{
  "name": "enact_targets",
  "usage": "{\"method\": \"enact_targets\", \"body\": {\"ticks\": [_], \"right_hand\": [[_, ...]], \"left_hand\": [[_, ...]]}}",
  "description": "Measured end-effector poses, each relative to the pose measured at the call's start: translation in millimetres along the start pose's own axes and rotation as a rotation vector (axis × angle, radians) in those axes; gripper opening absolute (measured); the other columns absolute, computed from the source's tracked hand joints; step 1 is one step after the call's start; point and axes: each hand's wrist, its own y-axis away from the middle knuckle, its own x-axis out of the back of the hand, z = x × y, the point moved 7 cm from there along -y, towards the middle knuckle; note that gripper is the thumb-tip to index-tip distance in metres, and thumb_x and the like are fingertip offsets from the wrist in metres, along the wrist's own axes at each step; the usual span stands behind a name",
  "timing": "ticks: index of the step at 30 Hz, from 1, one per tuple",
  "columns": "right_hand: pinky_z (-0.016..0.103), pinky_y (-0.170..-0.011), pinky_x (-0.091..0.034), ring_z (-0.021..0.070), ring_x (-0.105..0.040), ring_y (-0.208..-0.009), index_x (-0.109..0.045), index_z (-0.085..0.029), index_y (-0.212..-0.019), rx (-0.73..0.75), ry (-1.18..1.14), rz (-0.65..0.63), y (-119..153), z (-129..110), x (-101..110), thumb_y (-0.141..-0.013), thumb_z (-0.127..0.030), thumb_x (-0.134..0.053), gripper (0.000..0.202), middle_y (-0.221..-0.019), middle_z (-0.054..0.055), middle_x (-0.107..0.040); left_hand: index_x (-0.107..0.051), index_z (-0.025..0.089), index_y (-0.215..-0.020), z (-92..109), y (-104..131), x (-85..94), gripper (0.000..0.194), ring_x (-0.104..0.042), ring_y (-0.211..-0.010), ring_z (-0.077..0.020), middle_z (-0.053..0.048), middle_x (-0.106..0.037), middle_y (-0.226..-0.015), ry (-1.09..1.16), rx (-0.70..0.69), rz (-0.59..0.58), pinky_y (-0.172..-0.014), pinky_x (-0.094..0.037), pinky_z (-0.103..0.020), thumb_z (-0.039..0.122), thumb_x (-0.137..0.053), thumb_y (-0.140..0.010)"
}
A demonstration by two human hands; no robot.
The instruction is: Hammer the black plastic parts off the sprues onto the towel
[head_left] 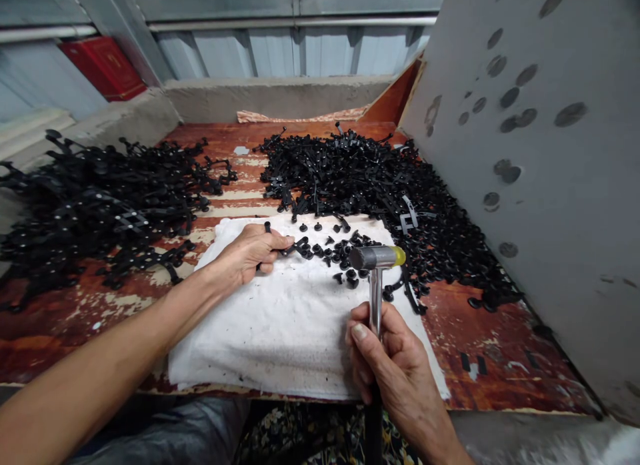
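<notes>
Our left hand (pixel 257 251) pinches a black part (pixel 267 227), studs (pixel 318 250) just right of it; our right hand (pixel 387 355) grips a mallet (pixel 376 285) upright. We should steady the part, left hand clear of the mallet.

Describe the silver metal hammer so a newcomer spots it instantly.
Find the worn, red-brown tabletop, then the white cloth spread on it. Over the cloth's right side, the person's right hand holds the silver metal hammer upright. Its bright yellow tip, opposite a dark grey one, sets it apart from the small black pieces heaped behind it.
</notes>
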Motion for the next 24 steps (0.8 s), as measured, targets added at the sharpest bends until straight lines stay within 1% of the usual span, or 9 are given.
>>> {"method": "enact_targets", "body": {"ticks": [4,8,14,16,18,19,21,23,24], "right_hand": [[0.014,-0.032,-0.03,0.005,-0.034,-0.035,-0.05,-0.022,-0.092,-0.002,0.014,-0.016,0.4,-0.3,-0.6,-0.085,-0.055,-0.065,0.037,-0.051,-0.012,-0.042],[0.014,-0.032,-0.029,0.0049,-0.033,-0.035,-0.05,-0.022,-0.093,-0.002,0.003,-0.026,0.1,0.3,-1.1,-0.086,-0.053,-0.065,0.035,-0.053,-0.011,-0.042],[0.016,-0.034,-0.032,0.0055,-0.036,-0.041,-0.053,-0.022,-0.105,0.007,-0.029,-0.037,0.8,-0.5,-0.4,-0.085,-0.056,-0.065,0.041,-0.067,-0.007,-0.049],[0.018,-0.034,-0.033,0.0061,-0.037,-0.042,-0.055,-0.022,-0.107,-0.007,0.013,-0.063,2.7,-2.1,0.3,-0.089,-0.055,-0.059,0.037,-0.073,-0.004,-0.052],[0.02,-0.037,-0.037,0.0076,-0.039,-0.044,-0.057,-0.022,-0.107,0.013,0.185,-0.091,2.8,-8.1,1.7,-0.095,-0.049,-0.05,0.03,-0.074,-0.002,-0.055],[0.022,-0.041,-0.043,0.0093,-0.044,-0.047,-0.059,-0.022,-0.109,0.068,0.32,-0.094,1.4,-14.9,2.9,-0.097,-0.044,-0.047,0.028,-0.076,0.0,-0.058],[0.03,-0.062,-0.055,0.0159,-0.06,-0.066,-0.058,-0.02,-0.123,0.297,0.617,-0.082,-3.5,-37.0,2.2,-0.098,-0.034,-0.044,0.032,-0.091,0.007,-0.067],[0.04,-0.088,-0.054,0.0244,-0.065,-0.099,-0.048,-0.014,-0.14,0.587,0.851,-0.097,-8.8,-59.9,-5.2,-0.096,-0.022,-0.041,0.046,-0.118,0.017,-0.066],[0.043,-0.092,-0.053,0.0267,-0.063,-0.106,-0.044,-0.011,-0.143,0.697,0.946,-0.113,-12.6,-67.7,-9.6,-0.094,-0.017,-0.038,0.05,-0.123,0.02,-0.064]], "left_hand": [[-0.05,0.015,-0.056,-0.1,-1.5,0.2,0.028,-0.022,-0.031,-0.0016,0.005,-0.043,-0.043,-0.042,0.009,0.013,-0.031,-0.013,-0.016,0.003,-0.066,-0.076],[-0.048,0.016,-0.054,3.9,-2.0,0.5,0.031,-0.021,-0.03,-0.002,0.006,-0.039,-0.041,-0.118,0.002,0.035,-0.033,-0.011,-0.017,0.005,-0.067,-0.076],[-0.047,0.018,-0.053,12.6,-14.6,7.5,0.033,-0.024,-0.029,-0.0034,0.003,-0.047,-0.041,-0.283,0.001,0.064,-0.034,-0.013,-0.019,0.008,-0.074,-0.068],[-0.047,0.018,-0.051,13.9,-18.6,7.7,0.034,-0.024,-0.029,-0.0032,0.003,-0.046,-0.039,-0.31,0.028,0.033,-0.035,-0.012,-0.019,0.008,-0.077,-0.065],[-0.047,0.017,-0.05,14.5,-19.5,6.0,0.035,-0.023,-0.029,-0.0031,0.003,-0.046,-0.038,-0.322,0.063,-0.007,-0.035,-0.011,-0.019,0.006,-0.077,-0.064],[-0.047,0.017,-0.048,15.6,-18.8,5.0,0.035,-0.023,-0.029,-0.0031,0.003,-0.044,-0.037,-0.324,0.067,-0.02,-0.035,-0.01,-0.019,0.006,-0.076,-0.065],[-0.047,0.017,-0.047,17.8,-16.4,3.7,0.036,-0.023,-0.029,-0.0033,0.004,-0.041,-0.034,-0.328,0.063,-0.022,-0.036,-0.01,-0.019,0.006,-0.075,-0.066],[-0.049,0.016,-0.048,18.0,-14.2,4.1,0.033,-0.024,-0.028,-0.0036,0.003,-0.043,-0.034,-0.322,0.065,-0.001,-0.036,-0.011,-0.019,0.005,-0.075,-0.065],[-0.05,0.015,-0.049,17.1,-13.8,4.4,0.032,-0.025,-0.027,-0.0038,0.003,-0.044,-0.034,-0.3,0.07,0.007,-0.036,-0.01,-0.019,0.004,-0.076,-0.064]]}}
